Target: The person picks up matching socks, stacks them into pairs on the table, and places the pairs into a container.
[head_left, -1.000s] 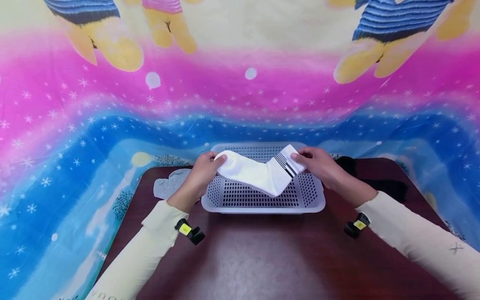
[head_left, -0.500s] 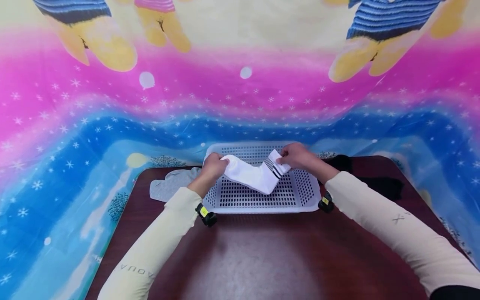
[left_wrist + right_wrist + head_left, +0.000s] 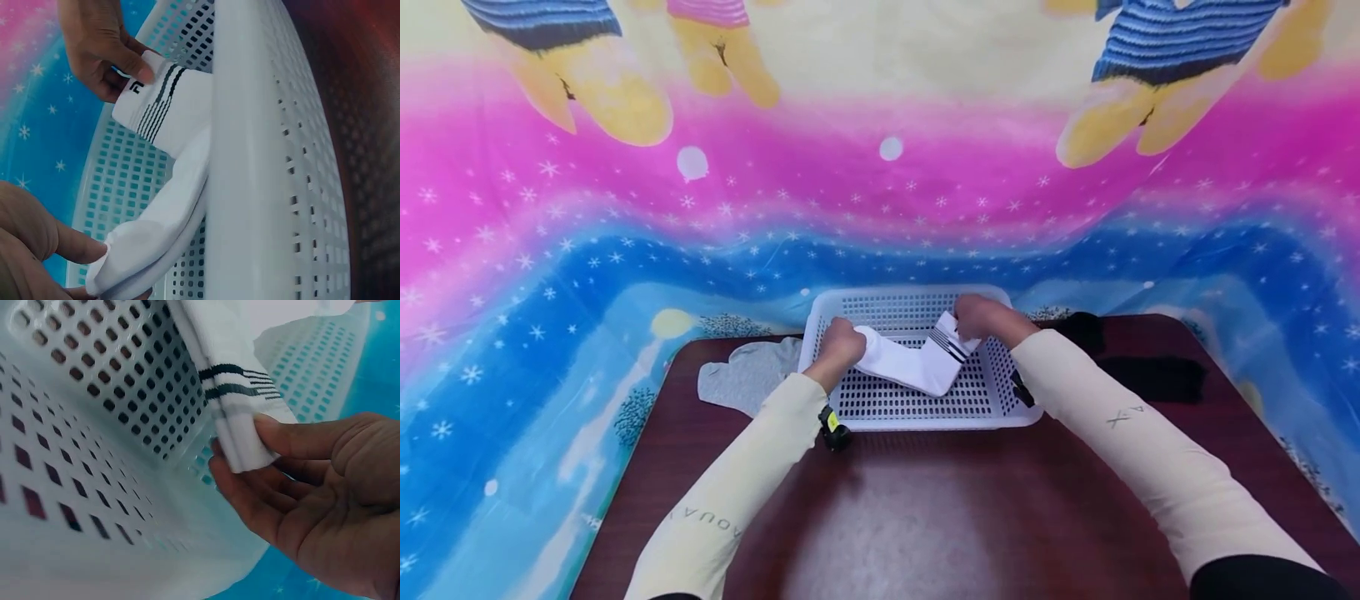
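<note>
A white sock (image 3: 898, 364) with dark stripes at its cuff is stretched between both hands, inside the outline of the white perforated basket (image 3: 925, 422). My left hand (image 3: 842, 343) pinches the toe end at the basket's left side. At the right, my right hand (image 3: 979, 317) grips the striped cuff, thumb on one face and fingers behind it, as the right wrist view shows. In the left wrist view the sock (image 3: 181, 150) hangs below the level of the basket's near rim (image 3: 240, 150), which hides part of it.
Grey socks (image 3: 748, 372) lie on the dark red table (image 3: 925, 517) left of the basket. Black socks (image 3: 1153, 377) lie to its right. A patterned cloth (image 3: 880, 192) hangs behind the table's back edge.
Both hands have moved inward and down with the white sock, from above the basket to within it. The head view has shifted slightly.
</note>
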`<state>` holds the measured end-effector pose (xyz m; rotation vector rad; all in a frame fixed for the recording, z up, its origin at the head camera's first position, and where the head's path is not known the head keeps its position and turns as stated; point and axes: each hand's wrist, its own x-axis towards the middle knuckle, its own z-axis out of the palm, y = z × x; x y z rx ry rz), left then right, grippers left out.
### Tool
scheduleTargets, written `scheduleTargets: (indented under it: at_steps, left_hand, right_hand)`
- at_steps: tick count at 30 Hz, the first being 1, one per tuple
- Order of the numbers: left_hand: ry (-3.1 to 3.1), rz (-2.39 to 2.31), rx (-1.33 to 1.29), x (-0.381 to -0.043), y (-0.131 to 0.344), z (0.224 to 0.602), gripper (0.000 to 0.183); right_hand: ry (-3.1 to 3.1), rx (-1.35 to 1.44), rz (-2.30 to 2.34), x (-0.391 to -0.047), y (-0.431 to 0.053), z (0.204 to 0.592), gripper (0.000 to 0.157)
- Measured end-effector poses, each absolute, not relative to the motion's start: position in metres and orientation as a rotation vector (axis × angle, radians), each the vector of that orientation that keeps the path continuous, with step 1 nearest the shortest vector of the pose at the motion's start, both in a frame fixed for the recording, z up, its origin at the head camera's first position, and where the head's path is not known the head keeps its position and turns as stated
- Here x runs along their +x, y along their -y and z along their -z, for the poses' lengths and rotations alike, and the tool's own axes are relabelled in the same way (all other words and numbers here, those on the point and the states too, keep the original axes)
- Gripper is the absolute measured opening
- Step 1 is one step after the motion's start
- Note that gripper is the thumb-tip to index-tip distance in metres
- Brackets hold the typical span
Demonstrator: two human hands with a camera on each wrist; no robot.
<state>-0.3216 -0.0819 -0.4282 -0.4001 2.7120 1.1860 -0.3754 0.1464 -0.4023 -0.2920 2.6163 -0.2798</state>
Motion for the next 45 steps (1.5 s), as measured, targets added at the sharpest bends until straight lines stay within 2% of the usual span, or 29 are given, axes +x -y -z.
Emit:
scheduleTargets:
  at_steps: [3, 8, 15, 17, 24, 31, 35, 41, 45]
  left_hand:
    - [-2.743, -1.138, -0.393, -0.325, 0.081, 0.43, 0.019]
    - [-2.881, -1.013, -0.35, -0.329, 0.079, 0.435, 0.029]
    - [-2.987, -0.793, -0.243, -0.325, 0.076, 0.439, 0.027]
    - [-2.983, -0.712, -0.217, -0.322, 0.074, 0.44, 0.027]
    - [-2.942, -0.338, -0.036, -0.317, 0.069, 0.44, 0.023]
    - [-2.87, -0.157, -0.046, -0.314, 0.066, 0.45, 0.021]
    - [-2.907, -0.001, -0.039, -0.313, 0.068, 0.455, 0.022]
    - [-2.906, -0.093, 0.002, -0.308, 0.068, 0.448, 0.029]
    - [-2.933, -0.185, 0.09, -0.294, 0.072, 0.424, 0.039]
  right_hand:
    - [-2.596, -0.313, 0.133, -0.378, -0.143, 0.404, 0.034]
    - [-2.545, -0.306, 0.085, -0.38, -0.138, 0.408, 0.037]
    - [-2.53, -0.235, 0.071, -0.383, -0.135, 0.421, 0.065]
    - [-2.537, -0.224, 0.058, -0.382, -0.135, 0.422, 0.068]
    - [-2.585, -0.186, 0.076, -0.372, -0.135, 0.416, 0.049]
    - [-2.573, -0.214, -0.043, -0.371, -0.128, 0.426, 0.048]
    - [-2.572, -0.177, 0.004, -0.374, -0.128, 0.435, 0.04]
    - [-2.583, -0.183, 0.019, -0.375, -0.127, 0.439, 0.03]
    - [-2.643, -0.277, -0.001, -0.367, -0.121, 0.429, 0.037]
